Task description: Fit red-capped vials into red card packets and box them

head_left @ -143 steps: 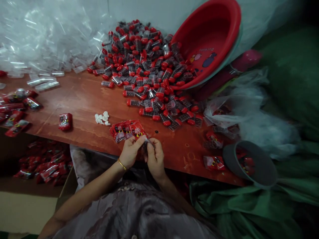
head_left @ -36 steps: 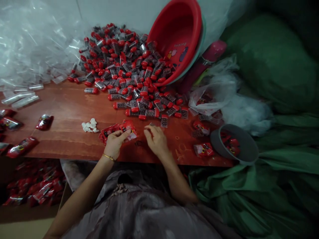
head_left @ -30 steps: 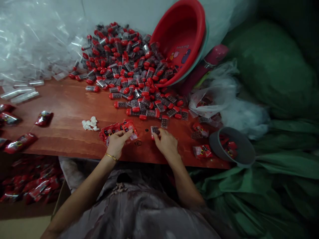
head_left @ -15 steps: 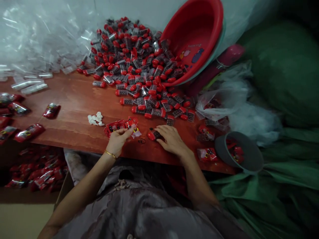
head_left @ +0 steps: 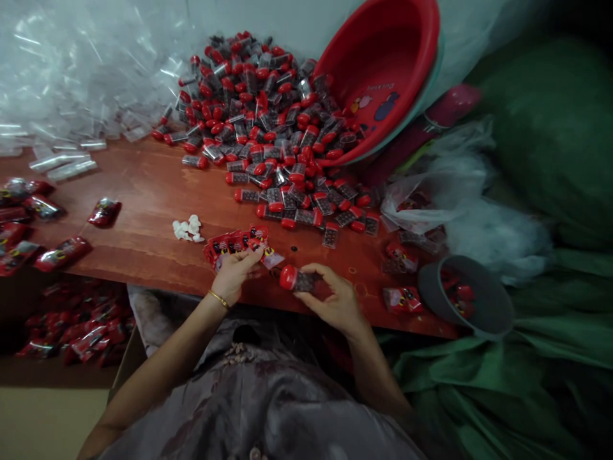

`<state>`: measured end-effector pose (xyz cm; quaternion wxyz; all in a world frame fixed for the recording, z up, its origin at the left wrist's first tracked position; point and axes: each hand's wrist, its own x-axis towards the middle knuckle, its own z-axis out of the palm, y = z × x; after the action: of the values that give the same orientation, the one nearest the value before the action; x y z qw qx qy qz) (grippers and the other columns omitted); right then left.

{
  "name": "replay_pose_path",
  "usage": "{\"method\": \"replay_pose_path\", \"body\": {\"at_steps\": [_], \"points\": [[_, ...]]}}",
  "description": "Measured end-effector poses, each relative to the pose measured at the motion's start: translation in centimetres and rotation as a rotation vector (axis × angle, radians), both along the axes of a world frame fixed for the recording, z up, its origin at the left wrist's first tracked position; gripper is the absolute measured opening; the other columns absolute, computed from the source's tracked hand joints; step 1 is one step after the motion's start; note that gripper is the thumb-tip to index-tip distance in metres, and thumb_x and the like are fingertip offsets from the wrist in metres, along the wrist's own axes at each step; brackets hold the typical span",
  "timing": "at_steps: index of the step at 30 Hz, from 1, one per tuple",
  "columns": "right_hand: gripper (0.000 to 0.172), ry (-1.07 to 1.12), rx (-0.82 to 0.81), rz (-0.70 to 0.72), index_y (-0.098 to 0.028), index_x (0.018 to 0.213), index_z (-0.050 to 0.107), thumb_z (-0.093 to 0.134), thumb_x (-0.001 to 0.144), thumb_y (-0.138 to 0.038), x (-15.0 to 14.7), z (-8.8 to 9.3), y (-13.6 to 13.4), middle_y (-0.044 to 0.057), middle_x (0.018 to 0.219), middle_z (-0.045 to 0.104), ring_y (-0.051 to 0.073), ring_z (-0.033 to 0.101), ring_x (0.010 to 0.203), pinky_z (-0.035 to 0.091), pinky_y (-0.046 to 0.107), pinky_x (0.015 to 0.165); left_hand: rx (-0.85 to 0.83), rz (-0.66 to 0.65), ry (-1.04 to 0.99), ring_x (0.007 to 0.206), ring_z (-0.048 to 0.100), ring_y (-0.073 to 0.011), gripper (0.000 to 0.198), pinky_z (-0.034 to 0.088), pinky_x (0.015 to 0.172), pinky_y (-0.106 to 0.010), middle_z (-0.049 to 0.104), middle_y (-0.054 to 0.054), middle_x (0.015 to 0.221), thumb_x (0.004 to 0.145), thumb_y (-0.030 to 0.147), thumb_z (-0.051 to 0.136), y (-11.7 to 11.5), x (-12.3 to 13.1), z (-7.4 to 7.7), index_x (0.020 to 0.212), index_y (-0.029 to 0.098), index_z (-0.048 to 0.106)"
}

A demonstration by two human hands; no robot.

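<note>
Between the thumb and fingers of my right hand is a small clear bottle with a red cap, dark inside, its cap pointing left. My left hand pinches a printed red and clear plastic sleeve by its left end. Under and beside those fingers lies a cluster of similar red printed sleeves on the table. The bottle's cap is close to the sleeve's right end; whether they touch I cannot tell. A large heap of the same red-capped bottles lies beyond my hands.
A red basin leans tilted at the back. Clear plastic wraps pile at the left, near finished-looking red packets. White bits lie left of centre. A grey bowl with red pieces stands at the right edge, beside plastic bags.
My right hand has lifted the bottle off the table and drawn it toward me. My left hand has brought the sleeve slightly to the right. The view has shifted a little.
</note>
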<state>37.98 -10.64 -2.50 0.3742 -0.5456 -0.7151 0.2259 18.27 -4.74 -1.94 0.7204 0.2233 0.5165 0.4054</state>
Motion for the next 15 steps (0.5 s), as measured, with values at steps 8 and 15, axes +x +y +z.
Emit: {"method": "replay_pose_path", "body": {"at_steps": [8,15], "points": [[0.027,-0.015,-0.005,0.031,-0.023,0.100,0.059,0.065,0.074,-0.024,-1.0,0.0,0.3,0.003,0.094,0.069,0.018,0.066,0.085,0.053,0.029,0.076,0.066,0.006,-0.007,0.049,0.055,-0.0081,0.040,0.044,0.052,-0.020,0.063,0.000,0.054,0.040,0.043,0.085,-0.3,-0.1,0.8,0.056,0.012,0.066],[0.030,-0.010,-0.028,0.016,-0.023,0.101,0.060,0.067,0.072,-0.024,-1.4,-0.1,-0.2,0.003,0.094,0.069,0.019,0.066,0.084,0.053,0.029,0.075,0.052,-0.032,-0.005,0.055,0.059,-0.0123,0.044,0.046,0.054,-0.023,0.066,-0.003,0.059,0.043,0.049,0.082,-0.4,-0.2,0.2,0.060,0.012,0.067]]}}
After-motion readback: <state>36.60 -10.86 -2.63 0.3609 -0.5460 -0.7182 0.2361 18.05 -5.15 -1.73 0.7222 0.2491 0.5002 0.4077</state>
